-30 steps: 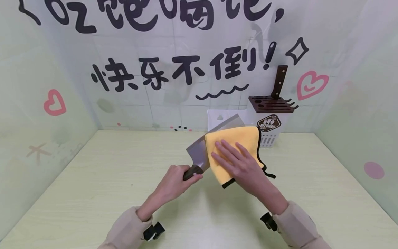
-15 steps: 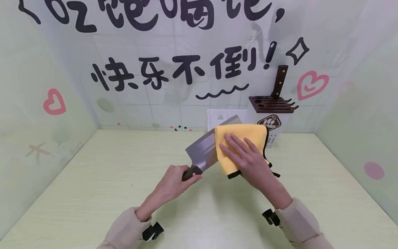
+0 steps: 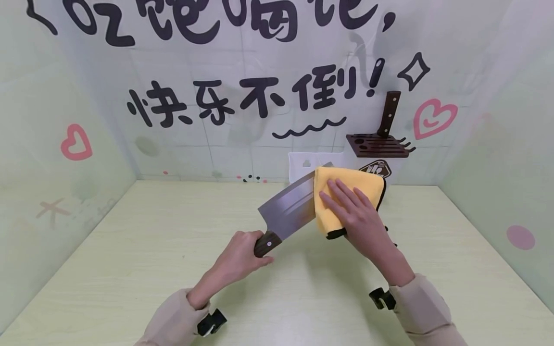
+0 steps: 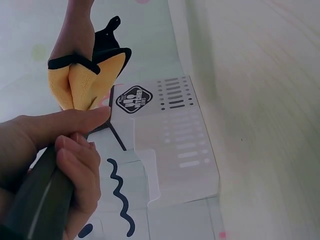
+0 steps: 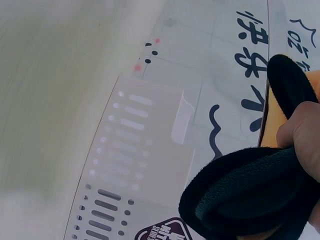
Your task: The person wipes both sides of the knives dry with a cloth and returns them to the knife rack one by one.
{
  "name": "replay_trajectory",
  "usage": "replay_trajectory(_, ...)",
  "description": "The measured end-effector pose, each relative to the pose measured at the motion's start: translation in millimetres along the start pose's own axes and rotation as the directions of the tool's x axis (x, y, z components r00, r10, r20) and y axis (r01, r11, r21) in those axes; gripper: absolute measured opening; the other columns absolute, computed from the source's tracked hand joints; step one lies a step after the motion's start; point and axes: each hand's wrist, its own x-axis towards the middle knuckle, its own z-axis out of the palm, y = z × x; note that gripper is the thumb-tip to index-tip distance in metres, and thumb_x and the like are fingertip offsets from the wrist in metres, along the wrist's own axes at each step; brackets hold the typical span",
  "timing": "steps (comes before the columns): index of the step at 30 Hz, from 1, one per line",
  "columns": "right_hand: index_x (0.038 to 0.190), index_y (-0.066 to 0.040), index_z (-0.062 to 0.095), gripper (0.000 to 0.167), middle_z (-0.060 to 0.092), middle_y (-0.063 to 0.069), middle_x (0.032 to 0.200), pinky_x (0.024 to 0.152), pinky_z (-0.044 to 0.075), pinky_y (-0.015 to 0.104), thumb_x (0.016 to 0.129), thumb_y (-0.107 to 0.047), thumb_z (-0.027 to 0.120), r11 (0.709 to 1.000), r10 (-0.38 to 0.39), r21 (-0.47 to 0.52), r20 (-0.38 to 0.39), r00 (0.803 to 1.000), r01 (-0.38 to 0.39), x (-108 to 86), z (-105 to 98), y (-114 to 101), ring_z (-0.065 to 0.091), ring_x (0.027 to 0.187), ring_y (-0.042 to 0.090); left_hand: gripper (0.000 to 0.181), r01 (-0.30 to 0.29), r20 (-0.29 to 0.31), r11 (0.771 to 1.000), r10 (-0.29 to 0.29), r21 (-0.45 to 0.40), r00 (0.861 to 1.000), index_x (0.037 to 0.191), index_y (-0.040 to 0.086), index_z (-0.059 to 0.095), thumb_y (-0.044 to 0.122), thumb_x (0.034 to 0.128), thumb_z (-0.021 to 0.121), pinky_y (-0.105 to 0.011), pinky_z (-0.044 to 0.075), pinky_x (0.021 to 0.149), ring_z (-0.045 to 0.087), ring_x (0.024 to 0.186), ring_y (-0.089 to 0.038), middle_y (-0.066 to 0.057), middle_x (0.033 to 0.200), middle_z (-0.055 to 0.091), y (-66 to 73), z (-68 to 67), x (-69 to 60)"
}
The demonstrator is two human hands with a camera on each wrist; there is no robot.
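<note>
My left hand point(image 3: 242, 254) grips the dark wooden handle point(image 3: 267, 243) of a cleaver, whose wide steel blade point(image 3: 289, 204) slants up to the right, held above the table. Across the blade's far part lies a folded yellow cloth point(image 3: 346, 182) with black edging, which hides most of the tip. My right hand point(image 3: 359, 218) presses on the cloth with fingers extended; in the right wrist view its thumb point(image 5: 304, 135) rests against the cloth's near side. The left wrist view shows my left fingers point(image 4: 80, 165) curled round the handle point(image 4: 42, 200).
Behind the cloth, a white slotted holder point(image 4: 175, 140) stands against the back wall, with a dark brown slotted rack and handle point(image 3: 377, 145) above it. The pale wooden table point(image 3: 151, 240) runs to patterned walls at the back and both sides.
My right hand and the cloth have slid up and to the right along the blade, towards its tip, uncovering more steel near the handle. My left hand stays nearly in place.
</note>
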Motion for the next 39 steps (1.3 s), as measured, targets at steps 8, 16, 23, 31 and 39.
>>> replay_trajectory(8,0.122,-0.004,0.052,0.06,0.044,0.019,0.13,0.093,0.034,0.05,0.066,0.011,0.069,0.998,0.068,0.0,0.018,0.998,-0.068,-3.0,-4.9,6.0,0.039,0.121,0.033,0.016,-0.038,-0.039,0.998,0.04,0.051,0.998,0.069,0.003,0.054,0.005,0.071,0.069,-0.018,0.028,0.04,0.037,0.045,-0.007,0.002,0.055,0.047,-2.7,1.7,-0.9)
replay_trajectory(16,0.121,-0.004,0.052,0.061,0.046,0.02,0.128,0.091,0.036,0.051,0.065,0.009,0.071,0.994,0.112,0.005,-0.011,0.994,-0.112,-5.8,-5.2,8.3,0.04,0.12,0.035,0.014,0.016,-0.037,0.999,-0.014,0.037,0.999,0.079,0.001,0.053,0.006,0.0716,0.064,-0.018,0.031,0.04,0.041,0.046,-0.008,0.0,0.058,0.049,0.3,2.7,-3.4)
replay_trajectory(23,0.12,-0.003,0.053,0.06,0.048,0.022,0.125,0.088,0.038,0.053,0.064,0.01,0.071,0.987,0.163,0.009,-0.076,0.984,-0.163,-5.5,-5.9,9.0,0.043,0.117,0.037,0.021,-0.01,-0.056,0.999,0.008,-0.04,0.998,0.084,0.0,0.048,0.003,0.07,0.063,-0.018,0.034,0.038,0.042,0.045,-0.007,-0.002,0.059,0.05,-1.4,4.0,-2.9)
replay_trajectory(31,0.119,-0.002,0.053,0.063,0.049,0.024,0.123,0.087,0.039,0.051,0.061,0.012,0.073,0.979,0.203,0.043,-0.096,0.974,-0.2,-8.9,-5.8,9.1,0.045,0.115,0.037,0.03,-0.035,-0.033,0.991,0.031,-0.13,0.999,0.084,-0.001,0.049,0.008,0.0697,0.074,-0.018,0.04,0.044,0.049,0.051,-0.007,-0.008,0.069,0.058,-2.0,3.3,-1.6)
replay_trajectory(39,0.121,-0.002,0.052,0.067,0.049,0.023,0.124,0.087,0.039,0.051,0.06,0.018,0.07,0.977,0.208,0.075,-0.171,0.963,-0.198,-6.3,-6.1,7.5,0.046,0.113,0.037,0.021,0.041,0.091,0.936,-0.01,-0.349,0.996,0.088,-0.002,0.044,0.006,0.0802,0.062,-0.022,0.04,0.039,0.048,0.041,-0.012,-0.003,0.055,0.053,-4.0,-0.8,1.2)
